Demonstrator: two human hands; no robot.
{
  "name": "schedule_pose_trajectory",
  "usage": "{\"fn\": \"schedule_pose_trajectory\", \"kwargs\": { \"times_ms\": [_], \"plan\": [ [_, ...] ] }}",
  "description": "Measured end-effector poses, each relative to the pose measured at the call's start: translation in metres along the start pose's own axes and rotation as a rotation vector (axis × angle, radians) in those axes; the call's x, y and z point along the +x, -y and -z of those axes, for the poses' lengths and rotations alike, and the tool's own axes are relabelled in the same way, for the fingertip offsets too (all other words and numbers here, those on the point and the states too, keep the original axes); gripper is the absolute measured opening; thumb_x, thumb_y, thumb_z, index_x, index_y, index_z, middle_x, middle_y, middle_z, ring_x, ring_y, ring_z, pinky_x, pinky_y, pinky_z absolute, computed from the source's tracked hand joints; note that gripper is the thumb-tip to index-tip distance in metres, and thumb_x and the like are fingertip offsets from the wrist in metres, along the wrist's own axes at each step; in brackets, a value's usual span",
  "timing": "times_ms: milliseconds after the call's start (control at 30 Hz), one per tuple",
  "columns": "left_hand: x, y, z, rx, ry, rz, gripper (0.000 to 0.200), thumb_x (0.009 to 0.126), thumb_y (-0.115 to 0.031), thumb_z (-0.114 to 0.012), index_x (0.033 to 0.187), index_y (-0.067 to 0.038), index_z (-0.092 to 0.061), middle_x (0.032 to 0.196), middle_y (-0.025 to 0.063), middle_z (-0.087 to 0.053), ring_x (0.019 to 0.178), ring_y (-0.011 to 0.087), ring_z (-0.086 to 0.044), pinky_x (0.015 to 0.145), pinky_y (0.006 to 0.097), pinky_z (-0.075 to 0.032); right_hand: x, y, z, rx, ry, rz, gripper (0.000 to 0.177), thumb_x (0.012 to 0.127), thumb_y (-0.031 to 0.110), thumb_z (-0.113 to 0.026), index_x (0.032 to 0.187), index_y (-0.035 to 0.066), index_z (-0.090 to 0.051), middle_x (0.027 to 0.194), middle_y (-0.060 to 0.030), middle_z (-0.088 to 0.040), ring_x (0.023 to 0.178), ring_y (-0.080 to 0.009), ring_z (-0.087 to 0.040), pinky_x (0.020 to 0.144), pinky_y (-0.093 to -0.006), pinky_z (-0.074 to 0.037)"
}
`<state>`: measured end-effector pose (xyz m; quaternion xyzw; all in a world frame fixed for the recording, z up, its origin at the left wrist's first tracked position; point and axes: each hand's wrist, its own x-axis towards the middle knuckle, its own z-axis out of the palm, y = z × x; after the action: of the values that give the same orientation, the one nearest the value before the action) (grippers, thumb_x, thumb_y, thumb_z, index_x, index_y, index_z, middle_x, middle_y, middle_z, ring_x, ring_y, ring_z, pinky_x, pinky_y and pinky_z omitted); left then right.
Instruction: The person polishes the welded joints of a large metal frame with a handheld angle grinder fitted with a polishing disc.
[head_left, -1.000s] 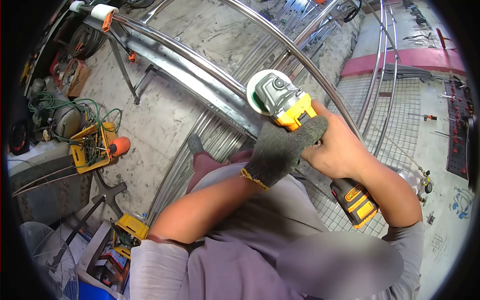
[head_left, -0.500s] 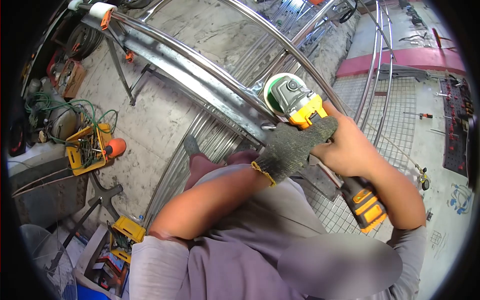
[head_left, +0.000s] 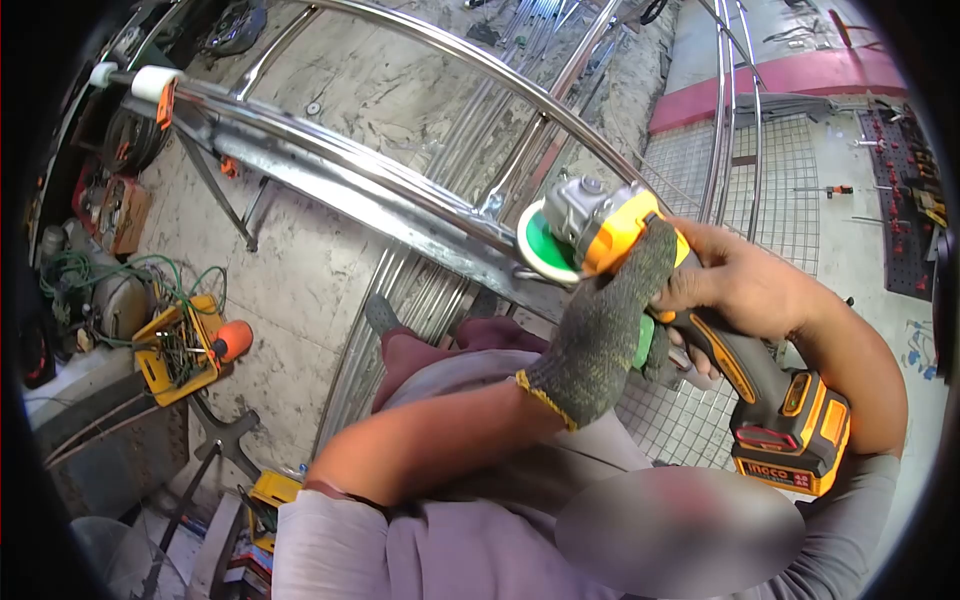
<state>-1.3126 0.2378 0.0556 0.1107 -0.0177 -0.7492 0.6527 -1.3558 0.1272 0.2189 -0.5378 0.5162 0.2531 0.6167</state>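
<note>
A yellow-and-grey cordless angle grinder [head_left: 615, 225] is held over the steel frame, its battery end pointing down and right. Its white-and-green disc [head_left: 546, 243] overlaps the end of a shiny tube [head_left: 400, 185] in view; whether they touch cannot be made out. My left hand [head_left: 612, 325], in a dark knitted glove with a yellow cuff, is closed on the grinder just behind its head. Bare, my right hand [head_left: 740, 283] wraps round the body beside the glove. Part of a green object [head_left: 643, 342] shows beneath the glove.
Curved steel tubing [head_left: 450, 45] spans the top, near a metal trestle leg [head_left: 210, 185]. Long tubes [head_left: 385, 310] lie on the floor by my foot [head_left: 381, 313]. At left are a yellow tool bin [head_left: 165, 375] and green cable [head_left: 150, 265]. A tool board [head_left: 895, 215] is at right.
The grinder has turned in my hands: its disc now faces more toward the lower left, and its battery end has swung right. My gloved hand has shifted slightly right, and the view has moved.
</note>
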Motion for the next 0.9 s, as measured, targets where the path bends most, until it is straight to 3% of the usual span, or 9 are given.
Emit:
{"fn": "schedule_pose_trajectory", "kwargs": {
  "times_ms": [67, 267, 500, 533, 600, 767, 800, 867, 900],
  "plan": [
    [-0.006, -0.006, -0.003, 0.026, -0.118, 0.081, 0.056, 0.117, -0.043, -0.047, 0.143, 0.007, -0.046, 0.104, 0.0252, -0.072, 0.075, 0.0388, -0.079, 0.057, 0.0444, -0.069, 0.0, 0.004, -0.004, 0.003, -0.016, -0.081, 0.043, 0.098, 0.018, -0.072, 0.135, -0.002, -0.058, 0.087, -0.0123, -0.066, 0.057, -0.0214, -0.068, 0.051, -0.0376, -0.06],
    [0.002, 0.03, 0.035, 0.002, -0.021, 0.055, 0.056, 0.115, -0.044, -0.051, 0.138, 0.007, -0.052, 0.1, 0.0191, -0.071, 0.068, 0.0322, -0.077, 0.055, 0.043, -0.068, 0.008, 0.012, -0.017, -0.003, -0.056, -0.125, 0.046, 0.097, 0.02, -0.071, 0.135, -0.003, -0.06, 0.091, -0.0114, -0.068, 0.057, -0.0195, -0.067, 0.053, -0.0349, -0.059],
    [-0.049, -0.057, 0.01, 0.131, -0.149, 0.042, 0.058, 0.116, -0.047, -0.055, 0.142, 0.005, -0.053, 0.105, 0.0155, -0.071, 0.077, 0.0235, -0.076, 0.065, 0.0346, -0.063, 0.018, 0.023, -0.053, -0.141, -0.12, -0.039, 0.053, 0.098, 0.022, -0.07, 0.143, -0.002, -0.056, 0.091, -0.01, -0.07, 0.06, -0.0163, -0.066, 0.059, -0.0362, -0.057],
    [-0.053, -0.065, 0.009, 0.17, -0.175, 0.008, 0.057, 0.116, -0.046, -0.055, 0.142, 0.004, -0.054, 0.105, 0.0142, -0.07, 0.078, 0.0219, -0.076, 0.066, 0.034, -0.062, 0.021, 0.029, -0.059, -0.184, -0.134, 0.007, 0.05, 0.097, 0.021, -0.068, 0.14, -0.003, -0.056, 0.092, -0.0124, -0.072, 0.07, -0.0204, -0.071, 0.069, -0.0395, -0.058],
    [-0.058, -0.075, 0.019, 0.221, -0.193, -0.067, 0.053, 0.116, -0.045, -0.057, 0.14, 0.002, -0.056, 0.106, 0.0114, -0.07, 0.081, 0.0189, -0.075, 0.069, 0.033, -0.06, 0.033, 0.029, -0.067, -0.183, -0.13, 0.081, 0.054, 0.099, 0.015, -0.07, 0.148, 0.0, -0.051, 0.098, -0.0098, -0.07, 0.063, -0.0137, -0.064, 0.058, -0.0333, -0.054],
    [-0.059, -0.097, 0.062, 0.18, -0.206, -0.241, 0.044, 0.115, -0.043, -0.061, 0.136, -0.004, -0.063, 0.106, 0.001, -0.069, 0.094, 0.0127, -0.071, 0.076, 0.0344, -0.058, 0.062, 0.048, -0.086, -0.48, -0.2, 0.323, 0.052, 0.1, 0.015, -0.073, 0.146, 0.0, -0.054, 0.111, -0.0145, -0.071, 0.091, -0.0186, -0.07, 0.084, -0.0371, -0.058],
    [-0.066, -0.109, 0.07, 0.119, -0.196, -0.167, 0.041, 0.112, -0.031, -0.067, 0.141, -0.002, -0.061, 0.108, 0.0048, -0.071, 0.099, 0.0169, -0.072, 0.081, 0.0358, -0.058, 0.068, 0.052, -0.09, -0.51, -0.209, 0.367, 0.051, 0.099, 0.015, -0.073, 0.144, -0.001, -0.055, 0.112, -0.0151, -0.072, 0.096, -0.0194, -0.07, 0.088, -0.0378, -0.058],
    [-0.071, -0.13, 0.089, 0.633, -0.211, -0.277, 0.046, 0.107, -0.022, -0.071, 0.145, 0.0, -0.059, 0.111, 0.0106, -0.072, 0.102, 0.0232, -0.073, 0.084, 0.0374, -0.059, 0.079, 0.07, -0.101, -0.501, -0.22, 0.366, 0.049, 0.097, 0.013, -0.072, 0.141, -0.001, -0.056, 0.112, -0.0152, -0.072, 0.099, -0.0195, -0.069, 0.09, -0.0383, -0.057],
    [-0.077, -0.144, 0.095, 1.103, -0.129, -0.509, 0.054, 0.101, -0.015, -0.074, 0.149, 0.002, -0.055, 0.115, 0.0168, -0.071, 0.105, 0.0288, -0.073, 0.088, 0.039, -0.059, 0.085, 0.079, -0.108, -0.498, -0.225, 0.365, 0.047, 0.096, 0.013, -0.072, 0.139, -0.002, -0.057, 0.112, -0.0152, -0.072, 0.101, -0.0195, -0.069, 0.092, -0.0386, -0.057]
  ]
}}
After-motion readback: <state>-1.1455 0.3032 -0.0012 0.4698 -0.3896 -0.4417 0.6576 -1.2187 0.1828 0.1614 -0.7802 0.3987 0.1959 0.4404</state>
